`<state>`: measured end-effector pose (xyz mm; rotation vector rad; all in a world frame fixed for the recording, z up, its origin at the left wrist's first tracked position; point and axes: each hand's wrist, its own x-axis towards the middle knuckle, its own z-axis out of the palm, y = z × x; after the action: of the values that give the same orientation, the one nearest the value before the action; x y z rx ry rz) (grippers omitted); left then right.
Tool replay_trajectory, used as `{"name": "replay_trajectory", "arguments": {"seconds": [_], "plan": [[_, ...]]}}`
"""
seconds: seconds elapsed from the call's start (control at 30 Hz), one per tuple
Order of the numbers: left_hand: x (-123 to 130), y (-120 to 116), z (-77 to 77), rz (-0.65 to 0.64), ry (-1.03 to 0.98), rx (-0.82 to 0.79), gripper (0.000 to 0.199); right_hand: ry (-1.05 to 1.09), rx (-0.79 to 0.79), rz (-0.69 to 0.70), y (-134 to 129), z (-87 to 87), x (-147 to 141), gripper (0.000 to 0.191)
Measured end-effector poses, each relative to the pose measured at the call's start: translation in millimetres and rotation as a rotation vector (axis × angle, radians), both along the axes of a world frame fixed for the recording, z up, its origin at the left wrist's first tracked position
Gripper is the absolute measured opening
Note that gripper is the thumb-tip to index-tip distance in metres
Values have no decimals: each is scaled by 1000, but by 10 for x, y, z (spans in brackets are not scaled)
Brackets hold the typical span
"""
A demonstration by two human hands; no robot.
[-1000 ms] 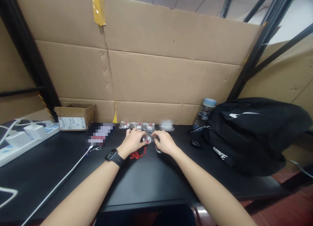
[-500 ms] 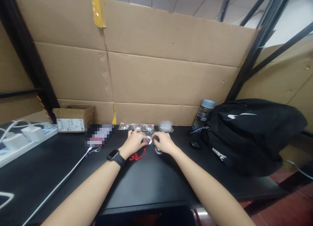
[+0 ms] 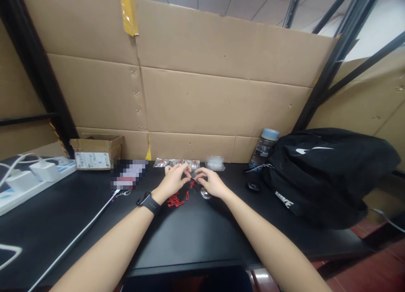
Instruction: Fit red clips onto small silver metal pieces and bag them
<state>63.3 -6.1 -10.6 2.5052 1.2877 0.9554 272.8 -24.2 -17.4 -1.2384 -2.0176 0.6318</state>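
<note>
My left hand, with a dark watch on its wrist, pinches at a small piece with a red cord above the table. My right hand meets it from the other side, its thumb and fingers drawn together on the same piece. Fingers hide most of this piece, so its full shape does not show. Below my right hand lies a round silvery disc. A pile of red cord loops rests near my left wrist, and one single loop lies apart.
Behind my hands are several clear packets with red and silvery contents and a stack of clear plastic bags. A bottle, black case and black backpack stand right. Left are an open carton, charging phone and power strip.
The silvery ring-shaped face that showed at my left fingertips has turned out of sight. Red cord now hangs between my hands, and my right fingers have come closer to the left ones.
</note>
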Motion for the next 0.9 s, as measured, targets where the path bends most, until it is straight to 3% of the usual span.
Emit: {"name": "replay_trajectory", "arguments": {"seconds": [0.23, 0.6, 0.9], "plan": [[-25, -106, 148, -36, -20, 52, 16, 272, -39, 143, 21, 22, 21, 31], [-23, -275, 256, -36, 37, 145, 4, 334, -52, 209, -45, 126, 9, 29], [9, -374, 276, -73, 131, 227, 11, 129, 155, 38, -112, 351, 223, 23]]}}
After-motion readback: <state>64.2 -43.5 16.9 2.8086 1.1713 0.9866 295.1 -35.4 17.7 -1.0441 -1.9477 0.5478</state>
